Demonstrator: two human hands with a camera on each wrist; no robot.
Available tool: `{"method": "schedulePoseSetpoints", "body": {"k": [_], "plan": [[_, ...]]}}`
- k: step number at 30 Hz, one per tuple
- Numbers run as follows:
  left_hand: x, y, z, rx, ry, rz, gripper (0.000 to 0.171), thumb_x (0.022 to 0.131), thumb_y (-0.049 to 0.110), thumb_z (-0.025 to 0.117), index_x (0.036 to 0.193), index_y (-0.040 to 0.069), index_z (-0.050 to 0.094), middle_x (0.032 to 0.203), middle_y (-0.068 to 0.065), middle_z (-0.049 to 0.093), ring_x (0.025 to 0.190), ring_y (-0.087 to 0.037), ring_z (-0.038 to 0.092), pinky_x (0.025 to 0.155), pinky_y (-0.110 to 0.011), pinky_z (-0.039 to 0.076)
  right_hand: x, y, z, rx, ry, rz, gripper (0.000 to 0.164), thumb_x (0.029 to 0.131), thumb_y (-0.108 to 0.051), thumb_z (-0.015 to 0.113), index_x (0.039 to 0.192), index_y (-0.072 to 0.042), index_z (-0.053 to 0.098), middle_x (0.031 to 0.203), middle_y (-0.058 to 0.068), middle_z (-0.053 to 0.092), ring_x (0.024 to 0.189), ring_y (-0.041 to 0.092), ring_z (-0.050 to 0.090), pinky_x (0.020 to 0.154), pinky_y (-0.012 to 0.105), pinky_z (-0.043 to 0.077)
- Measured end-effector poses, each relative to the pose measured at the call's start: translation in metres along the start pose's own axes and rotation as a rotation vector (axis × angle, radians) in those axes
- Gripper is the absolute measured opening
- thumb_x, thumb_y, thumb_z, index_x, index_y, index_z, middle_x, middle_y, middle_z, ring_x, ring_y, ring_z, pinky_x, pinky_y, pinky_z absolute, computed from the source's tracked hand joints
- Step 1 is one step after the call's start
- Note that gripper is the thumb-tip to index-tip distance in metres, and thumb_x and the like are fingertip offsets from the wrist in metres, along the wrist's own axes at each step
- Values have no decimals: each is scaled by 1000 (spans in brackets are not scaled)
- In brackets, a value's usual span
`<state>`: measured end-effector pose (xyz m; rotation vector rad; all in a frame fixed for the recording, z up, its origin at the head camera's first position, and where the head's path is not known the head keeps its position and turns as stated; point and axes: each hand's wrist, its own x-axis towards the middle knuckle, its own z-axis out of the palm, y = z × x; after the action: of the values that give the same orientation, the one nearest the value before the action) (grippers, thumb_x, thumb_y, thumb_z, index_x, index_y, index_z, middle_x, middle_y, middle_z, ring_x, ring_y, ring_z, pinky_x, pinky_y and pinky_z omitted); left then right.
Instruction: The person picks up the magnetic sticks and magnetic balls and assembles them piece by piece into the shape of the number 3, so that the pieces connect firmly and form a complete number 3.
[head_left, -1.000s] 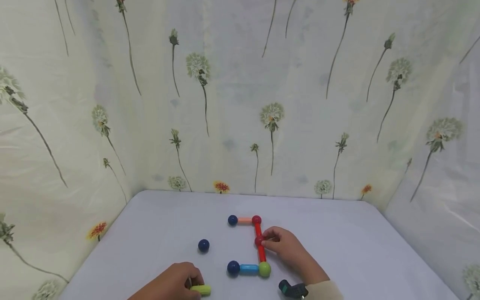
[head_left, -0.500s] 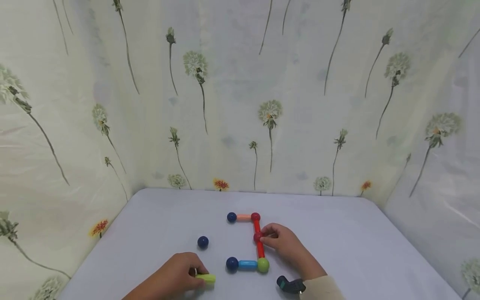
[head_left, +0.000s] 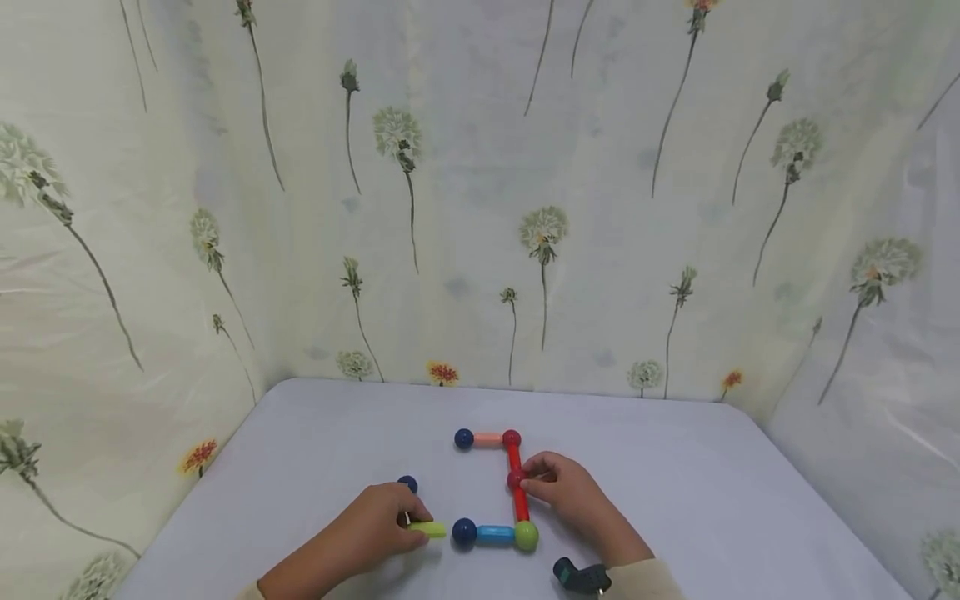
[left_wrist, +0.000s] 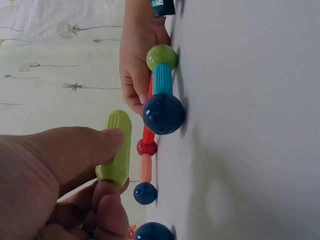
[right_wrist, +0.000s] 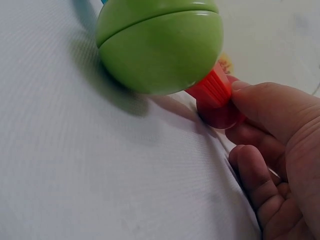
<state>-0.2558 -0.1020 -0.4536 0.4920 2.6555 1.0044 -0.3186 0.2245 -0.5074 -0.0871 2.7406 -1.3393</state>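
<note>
My left hand point(head_left: 378, 525) pinches a yellow-green ribbed rod point(left_wrist: 118, 150) between thumb and fingers, held above the table. The rod's free end points toward a navy ball point(head_left: 464, 533), with a small gap between them. That ball ends a three-sided chain: a light-blue rod point(head_left: 496, 535), a green ball point(right_wrist: 160, 50), a red rod point(head_left: 521, 505), a middle red ball point(head_left: 515, 479), another red rod point(head_left: 513, 456), a far red ball point(head_left: 512, 437), a pink rod point(head_left: 488, 439) and a far navy ball point(head_left: 464, 438). My right hand point(head_left: 573, 496) pinches the middle red ball.
A loose navy ball point(head_left: 408, 482) lies behind my left hand, partly covered by it. The white table point(head_left: 712, 500) backs onto a dandelion-print curtain point(head_left: 465, 208), which also lines both sides. A dark wrist device point(head_left: 581, 576) sits at my right wrist.
My left hand has carried the yellow-green rod rightward and away from me, closer to the near navy ball, and now partly covers the loose navy ball. The right hand stays on the red ball.
</note>
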Motion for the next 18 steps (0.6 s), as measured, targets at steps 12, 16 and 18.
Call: {"method": "schedulePoseSetpoints", "body": {"k": [12, 16, 18], "plan": [[38, 23, 7, 42, 47, -7, 11, 88, 17, 85, 99, 19, 83, 91, 6, 64, 85, -14, 58, 76, -34, 53, 0, 0, -5, 17, 10, -14, 26, 90, -29, 83, 111, -20, 71, 108, -5, 72, 102, 17, 65, 89, 40, 58], [47, 24, 11, 39, 43, -23, 15, 89, 15, 83, 103, 16, 82, 92, 4, 65, 87, -15, 58, 83, -37, 56, 0, 0, -2, 31, 3, -14, 26, 90, -29, 83, 111, -20, 71, 108, -5, 72, 102, 17, 64, 90, 41, 58], [51, 24, 13, 32, 38, -32, 16, 89, 14, 83, 105, 15, 82, 93, 3, 65, 88, -16, 58, 85, -39, 57, 1, 1, 1, 37, 1, -15, 27, 90, -29, 84, 111, -19, 71, 107, -4, 71, 101, 17, 64, 90, 40, 58]]}}
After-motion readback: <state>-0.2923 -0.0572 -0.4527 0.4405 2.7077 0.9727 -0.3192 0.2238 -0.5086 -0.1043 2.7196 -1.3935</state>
